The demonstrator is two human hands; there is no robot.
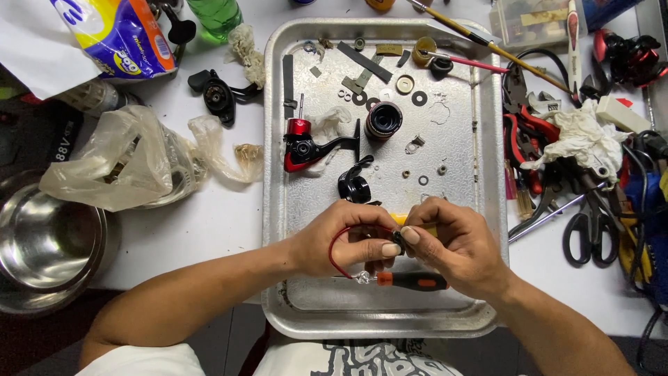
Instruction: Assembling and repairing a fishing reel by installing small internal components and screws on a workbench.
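Note:
Both my hands meet over the near part of a metal tray (278, 181). My left hand (344, 240) pinches a small dark part with a thin red wire bail (332, 252) looping out from it. My right hand (456, 244) grips the same small part from the right, fingertips touching the left thumb. Under the hands lies a screwdriver with an orange and black handle (410, 280). Farther up the tray sit a red and black fishing reel body (306, 145), a dark spool (383, 120), a black curved part (353, 184) and several washers.
A steel bowl (42, 244) sits at left, next to a crumpled plastic bag (125, 163). Pliers, scissors (591, 233) and a white rag (584, 139) crowd the right side. A green bottle (216, 15), a black reel handle (219, 94) and brushes lie at the back.

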